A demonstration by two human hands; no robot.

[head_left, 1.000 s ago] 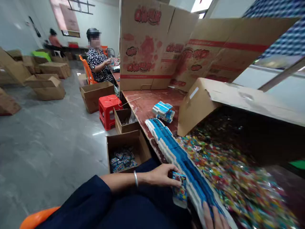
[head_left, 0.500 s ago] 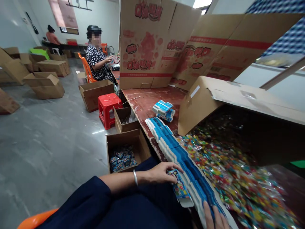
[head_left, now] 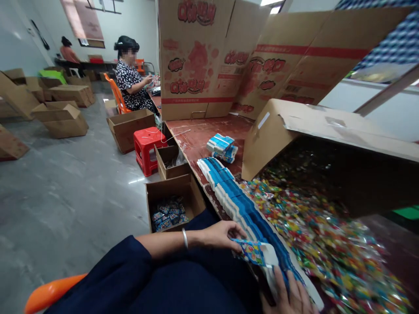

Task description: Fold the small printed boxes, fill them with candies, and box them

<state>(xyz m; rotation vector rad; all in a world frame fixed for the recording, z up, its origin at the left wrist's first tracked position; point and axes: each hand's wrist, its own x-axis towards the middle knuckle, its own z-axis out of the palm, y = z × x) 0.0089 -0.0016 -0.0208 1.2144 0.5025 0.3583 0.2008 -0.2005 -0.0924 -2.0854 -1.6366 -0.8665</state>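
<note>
My left hand (head_left: 220,235) is closed on a small blue printed carton (head_left: 253,253), gripping its left end between thumb and fingers. The carton's white flap stands open at the right end, towards my other hand. My right hand (head_left: 290,293) is at the lower edge of the view, fingers apart over the near end of a long row of flat blue-and-white cartons (head_left: 225,183). Its fingertips are close to the open flap; whether they touch it I cannot tell. Wrapped colourful candies (head_left: 314,235) are heaped beside the row.
A tipped cardboard box (head_left: 266,135) spills the candies onto the red-brown table (head_left: 183,131). More flat cartons (head_left: 221,146) lie behind the row. On the floor left, an open box (head_left: 193,200) holds filled small cartons, near a red stool (head_left: 147,150). A co-worker (head_left: 132,83) sits farther back.
The carton in my left hand has swung from pointing down to nearly level, its open end now facing right. My right hand has shifted slightly left, closer to that end.
</note>
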